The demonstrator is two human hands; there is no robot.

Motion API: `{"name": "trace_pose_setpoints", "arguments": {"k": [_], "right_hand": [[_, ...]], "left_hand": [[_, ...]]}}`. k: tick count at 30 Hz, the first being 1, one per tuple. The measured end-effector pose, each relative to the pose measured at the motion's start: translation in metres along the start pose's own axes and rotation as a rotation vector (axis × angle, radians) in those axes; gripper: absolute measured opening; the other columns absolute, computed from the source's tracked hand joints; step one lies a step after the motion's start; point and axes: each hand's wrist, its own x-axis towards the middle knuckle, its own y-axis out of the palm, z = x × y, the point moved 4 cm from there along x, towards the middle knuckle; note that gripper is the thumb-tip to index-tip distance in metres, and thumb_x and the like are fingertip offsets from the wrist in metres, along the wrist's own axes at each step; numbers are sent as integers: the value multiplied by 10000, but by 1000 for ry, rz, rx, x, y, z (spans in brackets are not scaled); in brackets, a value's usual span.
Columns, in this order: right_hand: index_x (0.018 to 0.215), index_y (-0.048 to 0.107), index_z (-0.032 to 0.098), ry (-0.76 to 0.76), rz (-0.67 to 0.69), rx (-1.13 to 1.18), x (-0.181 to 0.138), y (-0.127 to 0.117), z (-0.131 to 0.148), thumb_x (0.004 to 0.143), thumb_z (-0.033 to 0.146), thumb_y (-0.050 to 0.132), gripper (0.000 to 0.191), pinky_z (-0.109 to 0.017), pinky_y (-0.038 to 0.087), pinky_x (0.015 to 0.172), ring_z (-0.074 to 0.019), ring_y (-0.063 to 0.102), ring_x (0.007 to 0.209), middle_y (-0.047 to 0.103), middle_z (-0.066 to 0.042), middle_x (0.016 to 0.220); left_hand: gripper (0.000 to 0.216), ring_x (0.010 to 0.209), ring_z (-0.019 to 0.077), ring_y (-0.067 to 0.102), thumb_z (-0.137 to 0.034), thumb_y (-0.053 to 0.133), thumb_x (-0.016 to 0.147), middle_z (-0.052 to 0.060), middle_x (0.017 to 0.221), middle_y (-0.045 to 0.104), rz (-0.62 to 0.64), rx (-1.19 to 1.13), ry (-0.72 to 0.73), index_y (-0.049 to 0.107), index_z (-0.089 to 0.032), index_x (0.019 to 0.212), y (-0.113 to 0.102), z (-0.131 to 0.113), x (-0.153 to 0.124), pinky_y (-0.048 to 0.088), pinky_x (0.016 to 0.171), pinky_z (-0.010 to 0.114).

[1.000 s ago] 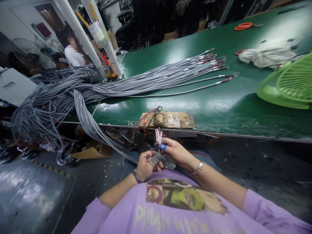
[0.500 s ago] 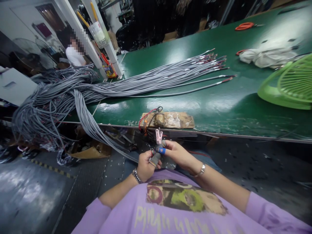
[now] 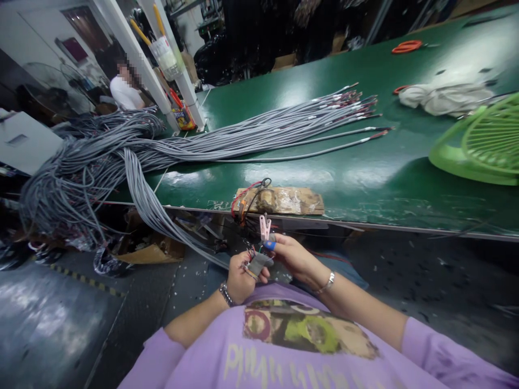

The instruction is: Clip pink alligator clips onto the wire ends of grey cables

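Note:
My left hand is closed around the end of a grey cable bundle, which hangs off the table edge and runs down to it. Thin coloured wires and a grey piece stick out between its fingers. Close beside it, my right hand has thumb and finger pinched together, with blue tape around one digit. What the pinch holds is too small to make out. A pink clothespin stands just above my right fingertips, in front of the table edge.
A worn wooden block with red and black leads sits at the edge of the green table. More grey cables lie across it. A green fan, white cloth and orange-handled scissors are to the right. A person is behind.
My right hand has drawn slightly up and away from my left, so the grey piece and coloured wires show more. My left hand has barely moved.

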Motion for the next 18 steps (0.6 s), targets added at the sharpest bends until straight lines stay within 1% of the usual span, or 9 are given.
{"name": "trace_pose_setpoints", "arguments": {"k": [2, 3, 5, 6, 8, 11, 13, 15, 18], "right_hand": [[648, 559, 178, -6, -53, 102, 6, -4, 0, 654, 427, 762, 321, -216, 376, 504, -81, 450, 503, 539, 35, 556], [672, 577, 178, -11, -52, 129, 8, -3, 2, 681, 459, 734, 322, -222, 386, 512, -90, 464, 520, 557, 21, 585], [705, 595, 176, -38, -10, 104, 12, 0, 7, 720, 546, 679, 380, -235, 391, 518, -105, 479, 545, 573, -1, 622], [703, 592, 175, -70, 9, 59, 13, 2, 10, 726, 591, 656, 422, -240, 384, 514, -109, 471, 544, 565, -3, 618], [673, 574, 178, -168, -7, -71, 13, 4, 19, 710, 675, 624, 501, -246, 357, 500, -107, 429, 523, 527, 11, 580], [585, 525, 190, -330, -128, -285, 12, 4, 32, 662, 760, 596, 580, -253, 321, 487, -102, 360, 500, 453, 33, 513], [542, 488, 199, -393, -185, -337, 11, 5, 37, 654, 785, 577, 603, -258, 325, 482, -105, 359, 497, 430, 32, 497], [558, 486, 206, -354, -160, -270, 13, 7, 35, 685, 785, 547, 596, -259, 333, 444, -108, 384, 463, 440, 28, 491], [683, 548, 197, -138, 5, -43, 19, 16, 22, 725, 763, 525, 568, -257, 304, 325, -100, 390, 337, 497, 27, 494]], "left_hand": [[498, 410, 106, 575, -651, 586, 761, 29, 528, 649, -31, 6, 54, 618, -163, 671, -2, 0, 1, 455, 407, 207], [480, 414, 106, 579, -632, 586, 772, 28, 537, 653, -45, 7, 78, 623, -162, 680, -3, 0, 2, 456, 409, 206], [446, 419, 104, 583, -599, 596, 778, 24, 551, 660, -64, 7, 115, 638, -160, 710, -2, 1, 5, 460, 412, 204], [428, 420, 104, 583, -581, 603, 778, 20, 553, 661, -70, 8, 129, 648, -159, 730, -1, 1, 7, 462, 415, 203], [390, 420, 103, 582, -544, 615, 778, 13, 548, 656, -81, 13, 150, 662, -157, 755, 2, 0, 10, 464, 418, 201], [351, 424, 102, 579, -500, 613, 785, 16, 552, 656, -88, 20, 159, 667, -156, 747, 7, -1, 14, 465, 425, 202], [351, 426, 103, 577, -499, 609, 784, 24, 564, 662, -90, 27, 150, 665, -155, 740, 10, -1, 15, 463, 427, 205], [367, 424, 105, 573, -518, 608, 776, 30, 569, 666, -94, 38, 135, 661, -157, 737, 11, 1, 16, 457, 425, 209], [390, 417, 103, 565, -547, 603, 767, 29, 562, 663, -105, 52, 123, 645, -164, 708, 12, 2, 17, 448, 423, 210]]}}
